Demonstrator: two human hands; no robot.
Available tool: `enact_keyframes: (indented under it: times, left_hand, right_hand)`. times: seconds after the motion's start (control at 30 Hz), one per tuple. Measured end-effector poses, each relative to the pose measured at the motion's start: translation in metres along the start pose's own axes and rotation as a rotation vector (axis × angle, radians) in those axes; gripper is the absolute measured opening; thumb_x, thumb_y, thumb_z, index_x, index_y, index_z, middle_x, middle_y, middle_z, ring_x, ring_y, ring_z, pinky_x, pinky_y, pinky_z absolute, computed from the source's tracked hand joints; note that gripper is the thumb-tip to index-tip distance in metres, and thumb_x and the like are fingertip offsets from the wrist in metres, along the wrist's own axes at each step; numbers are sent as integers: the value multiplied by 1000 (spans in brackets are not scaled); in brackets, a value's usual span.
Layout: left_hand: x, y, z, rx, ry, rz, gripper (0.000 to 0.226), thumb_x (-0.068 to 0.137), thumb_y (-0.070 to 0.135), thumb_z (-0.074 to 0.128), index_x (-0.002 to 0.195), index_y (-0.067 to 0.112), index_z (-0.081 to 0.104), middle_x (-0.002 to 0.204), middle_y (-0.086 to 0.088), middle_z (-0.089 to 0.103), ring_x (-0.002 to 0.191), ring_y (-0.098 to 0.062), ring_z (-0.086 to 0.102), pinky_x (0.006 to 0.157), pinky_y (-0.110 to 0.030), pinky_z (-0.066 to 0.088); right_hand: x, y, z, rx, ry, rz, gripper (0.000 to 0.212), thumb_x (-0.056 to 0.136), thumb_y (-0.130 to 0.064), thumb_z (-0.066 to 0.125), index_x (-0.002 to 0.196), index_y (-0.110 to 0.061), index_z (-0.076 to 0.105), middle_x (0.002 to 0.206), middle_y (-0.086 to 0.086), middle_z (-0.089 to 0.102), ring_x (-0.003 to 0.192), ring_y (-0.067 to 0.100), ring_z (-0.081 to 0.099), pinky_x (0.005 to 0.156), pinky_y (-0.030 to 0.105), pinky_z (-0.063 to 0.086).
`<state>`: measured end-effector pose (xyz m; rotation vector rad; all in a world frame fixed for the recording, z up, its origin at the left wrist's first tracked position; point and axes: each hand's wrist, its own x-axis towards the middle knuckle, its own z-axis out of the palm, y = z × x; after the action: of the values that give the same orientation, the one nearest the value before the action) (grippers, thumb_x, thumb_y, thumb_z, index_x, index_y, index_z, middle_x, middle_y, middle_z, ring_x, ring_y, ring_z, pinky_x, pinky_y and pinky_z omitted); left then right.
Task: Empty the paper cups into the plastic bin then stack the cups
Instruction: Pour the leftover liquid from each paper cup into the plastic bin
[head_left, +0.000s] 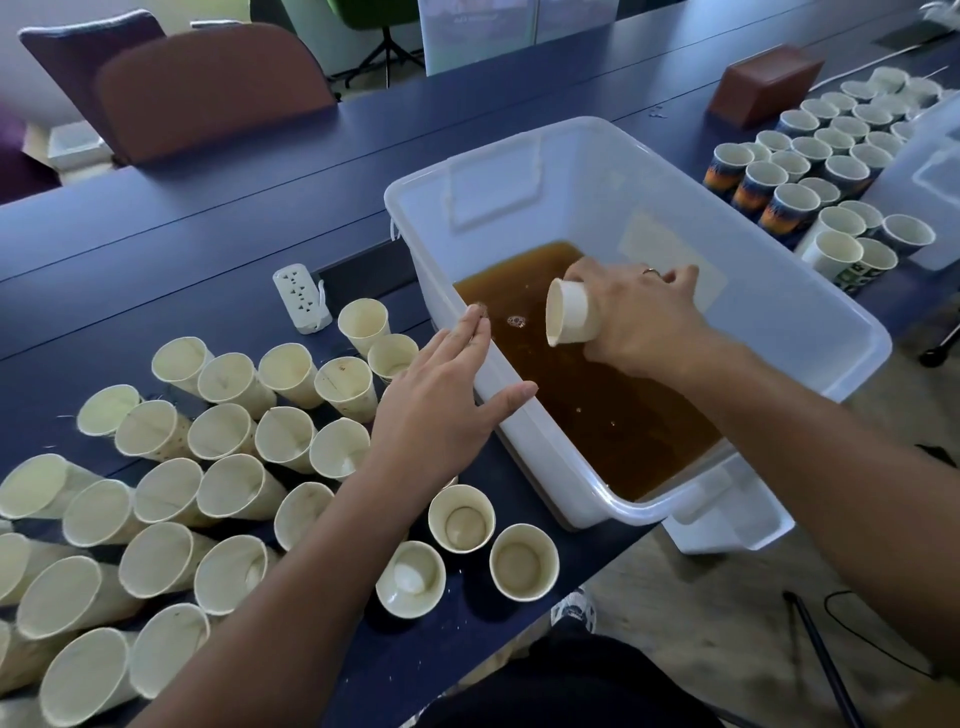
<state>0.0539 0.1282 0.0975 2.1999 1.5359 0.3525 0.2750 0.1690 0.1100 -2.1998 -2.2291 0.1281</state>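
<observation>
Tipping a cup (570, 318) over the bin (810, 332), our right hand (644, 322) grasps it; left hand (441, 400), released, rests on the bin's rim. Next we stack.

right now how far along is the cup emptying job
Done: many cream paper cup stacks stand left of the translucent plastic bin, which holds brown liquid. In hand: the right hand tips one paper cup over the bin while the left hand rests on its rim. Left: unstacked printed cups on the right.
</observation>
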Motion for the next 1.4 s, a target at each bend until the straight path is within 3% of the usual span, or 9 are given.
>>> enact_keyframes:
  times: [0.13,0.27,0.4,0.6,0.87,0.97,1.07,1.2,1.4]
  left_hand:
    - [4,1,-10,-120,-12,-36,74,92,67,48,155,29,34,162,17,28,148,-10,27,117,-43,32]
    - [-1,-3,-47,-471,216,-109,43,97,52,57,133,29,63,116,13,70,108,-1,63,94,-26,49]
    - [-31,-16,-91,-601,392,-110,12,96,36,65,102,30,73,83,10,75,76,-3,69,75,-19,53]
    - [-100,-59,-104,-493,509,-237,9,90,24,71,87,31,75,64,24,66,61,1,62,59,-9,44]
    - [-198,-143,-79,-469,549,-542,5,85,30,74,81,31,77,65,14,69,62,-4,63,71,-37,57]
    - [-232,-169,-83,-418,588,-611,8,84,31,74,76,33,74,69,14,70,65,-5,65,73,-40,58]
    - [-267,-198,-93,-344,635,-713,16,84,33,72,70,40,67,70,18,68,70,-8,66,75,-38,57]
    - [-315,-243,-110,-199,710,-887,12,89,33,69,96,27,78,78,14,70,80,-14,67,78,-37,56]
    - [-358,-299,-124,-144,786,-1091,15,89,34,66,96,26,76,88,9,74,86,-18,67,79,-39,56]
  right_hand:
    - [-9,-13,-18,378,53,75,66,78,-28,76,127,-31,31,106,-7,50,102,20,50,89,41,21]
    - [-26,-45,-38,619,130,-2,70,77,-33,80,130,-32,33,112,-12,49,104,16,49,100,46,37]
    - [-42,-98,-42,771,161,-181,71,71,-32,83,128,-32,41,120,-8,53,107,16,53,90,46,49]
    - [-73,-180,-7,954,34,-337,73,63,-32,78,122,-45,38,118,-19,52,112,9,52,96,44,48]
    - [-105,-274,59,966,-277,-508,63,68,-39,79,121,-45,46,119,-19,55,114,9,56,95,48,49]
    - [-110,-310,71,829,-373,-631,85,62,-44,86,132,-46,37,130,-18,50,122,13,52,97,49,48]
    - [-109,-336,73,656,-478,-721,95,68,-37,88,136,-57,25,133,-22,45,123,9,49,96,31,44]
    - [-106,-375,80,682,-561,-792,79,82,-26,80,142,-46,33,129,-12,52,121,6,50,92,24,49]
    - [-100,-436,92,653,-548,-848,54,89,-22,73,134,-37,49,115,-13,60,105,4,59,80,15,45]
